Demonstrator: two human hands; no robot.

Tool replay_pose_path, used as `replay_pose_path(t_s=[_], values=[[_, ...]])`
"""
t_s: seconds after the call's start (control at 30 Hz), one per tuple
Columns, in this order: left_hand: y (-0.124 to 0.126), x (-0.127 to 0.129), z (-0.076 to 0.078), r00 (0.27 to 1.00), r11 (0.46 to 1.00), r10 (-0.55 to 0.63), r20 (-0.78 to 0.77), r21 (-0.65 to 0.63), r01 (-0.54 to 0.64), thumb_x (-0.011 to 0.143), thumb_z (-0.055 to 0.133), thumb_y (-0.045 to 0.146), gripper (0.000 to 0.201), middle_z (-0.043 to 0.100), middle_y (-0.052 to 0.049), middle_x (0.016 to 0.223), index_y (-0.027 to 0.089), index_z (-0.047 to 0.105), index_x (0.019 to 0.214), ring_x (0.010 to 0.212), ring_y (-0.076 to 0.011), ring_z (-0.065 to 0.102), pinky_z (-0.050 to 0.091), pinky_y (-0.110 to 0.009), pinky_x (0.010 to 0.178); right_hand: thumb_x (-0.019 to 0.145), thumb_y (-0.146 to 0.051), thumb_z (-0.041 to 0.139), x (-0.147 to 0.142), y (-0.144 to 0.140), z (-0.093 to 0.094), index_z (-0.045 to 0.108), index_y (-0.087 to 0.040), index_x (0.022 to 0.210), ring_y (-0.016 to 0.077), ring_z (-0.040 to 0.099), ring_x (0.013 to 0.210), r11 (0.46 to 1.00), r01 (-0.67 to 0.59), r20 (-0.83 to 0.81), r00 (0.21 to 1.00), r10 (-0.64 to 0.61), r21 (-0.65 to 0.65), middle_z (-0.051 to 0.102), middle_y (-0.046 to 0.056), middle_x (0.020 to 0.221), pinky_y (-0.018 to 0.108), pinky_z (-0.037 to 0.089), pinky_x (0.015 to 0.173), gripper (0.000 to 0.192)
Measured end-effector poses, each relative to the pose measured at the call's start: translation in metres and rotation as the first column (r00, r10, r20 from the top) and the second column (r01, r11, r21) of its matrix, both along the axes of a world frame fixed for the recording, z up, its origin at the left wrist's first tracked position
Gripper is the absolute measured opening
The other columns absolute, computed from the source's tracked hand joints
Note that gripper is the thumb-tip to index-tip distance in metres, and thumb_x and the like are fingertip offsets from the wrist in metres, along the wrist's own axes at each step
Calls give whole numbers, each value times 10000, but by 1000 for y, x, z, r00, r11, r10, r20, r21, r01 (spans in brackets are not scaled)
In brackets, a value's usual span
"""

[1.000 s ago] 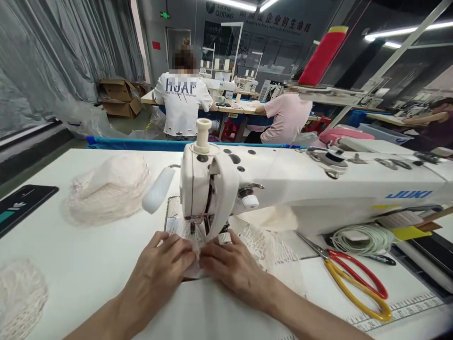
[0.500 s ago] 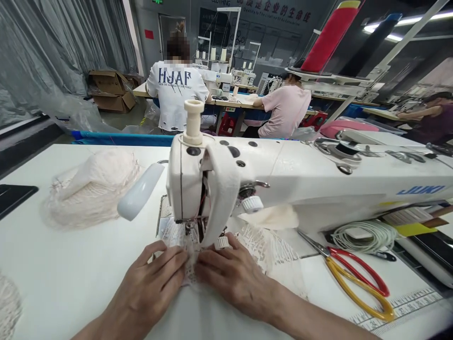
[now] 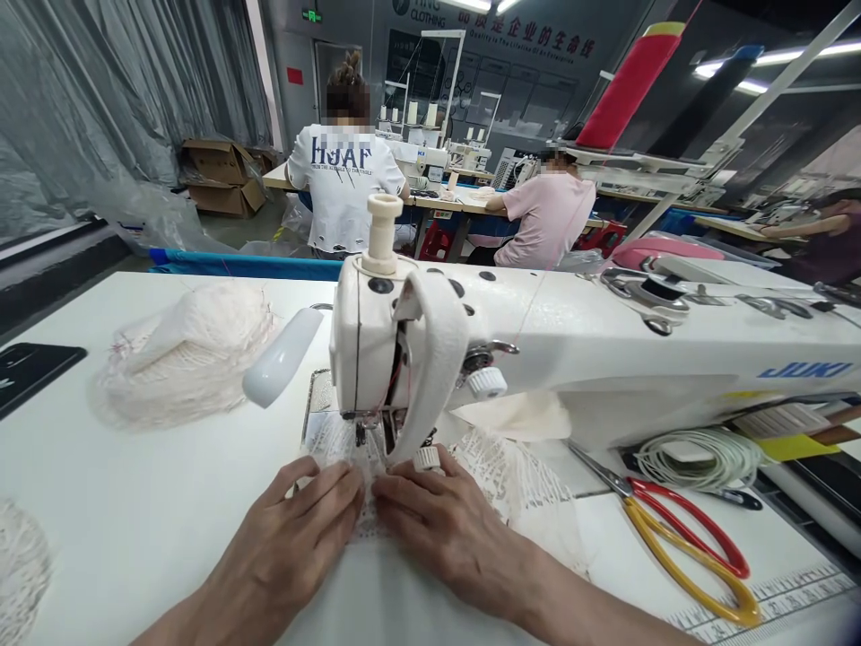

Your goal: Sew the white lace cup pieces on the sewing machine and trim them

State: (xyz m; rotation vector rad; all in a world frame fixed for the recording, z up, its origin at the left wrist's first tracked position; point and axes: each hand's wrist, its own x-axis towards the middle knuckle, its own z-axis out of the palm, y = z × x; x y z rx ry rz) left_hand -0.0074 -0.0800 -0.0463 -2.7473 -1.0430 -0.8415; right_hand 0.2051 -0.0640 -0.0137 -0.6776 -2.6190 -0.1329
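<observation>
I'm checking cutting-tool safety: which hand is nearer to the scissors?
Right. The right hand rests on lacy fabric, to the left of the scissors; the left hand is farther left.

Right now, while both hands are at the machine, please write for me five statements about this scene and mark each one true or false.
1. The left hand and right hand both touch the lace fabric. True.
2. The right hand holds the scissors. False: the scissors lie on the table, apart from that hand.
3. A coiled pale cord lies close to the scissors. True.
4. The thread cone on the rack is green. False: the cone is red with a yellow top.
5. The sewing machine is white. True.
</observation>
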Motion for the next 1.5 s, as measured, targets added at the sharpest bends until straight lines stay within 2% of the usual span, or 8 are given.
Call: replay_pose_path(t_s=[0.27,0.53,0.63,0.77,0.93,1.1,1.37,1.5], values=[[3,2,-7,992,986,-19,-125,161,39,909,424,84,225,652,-74,1023,149,610,1017,972,-198,578,403,-405,891,944,-76,362,1,-2,3,581,-134,900,142,515,784,1000,5,0,1000,-5,-17,643,37,878,331,306,742,231],[4,1,-1,993,954,-30,-118,294,63,920,453,112,204,675,-82,1005,139,641,996,968,-213,581,378,-416,880,903,-76,451,1,-1,2,562,-149,813,130,489,736,1000,15,-6,1000,-15,-6,624,11,849,330,294,763,160],[7,1,0,991,956,-16,-130,288,53,939,407,123,245,676,-83,1024,144,639,1014,987,-212,578,366,-414,886,921,-224,495,0,1,-2,558,-167,803,142,492,749,999,38,-33,999,-38,2,625,21,878,341,301,788,145],[13,0,4,993,968,39,-112,250,-10,959,407,217,245,673,-74,1030,154,637,1016,982,-193,581,369,-396,896,906,-416,501,-4,7,-7,569,-178,830,175,513,785,993,116,-44,992,-117,-32,638,39,854,364,312,803,260],[23,-2,13,994,976,52,-97,216,-30,964,404,264,252,667,-52,1011,170,611,1073,961,-176,584,350,-397,934,902,-408,510,-9,12,-9,587,-194,983,206,541,868,979,203,-18,979,-203,-34,654,63,877,388,310,847,241],[32,-3,14,995,985,33,-95,173,-16,954,408,205,258,664,-51,997,197,557,1164,941,-166,591,322,-422,985,871,-446,541,-13,10,-7,536,-173,1142,223,547,897,964,266,-8,964,-266,-6,648,87,947,414,308,880,385],[38,-6,-1,995,972,8,-97,235,15,912,481,162,248,657,-57,990,177,552,1150,958,-176,593,300,-448,1028,889,-388,526,-13,8,-13,582,-181,856,233,541,903,959,284,6,959,-284,-21,648,57,806,437,285,910,217],[36,-5,5,989,975,13,-146,221,20,915,468,166,259,648,-65,1024,172,540,1164,1028,-188,563,297,-448,1022,897,-375,516,-11,7,-16,576,-158,966,257,524,973,968,251,14,968,-251,4,646,89,887,459,258,941,235]])
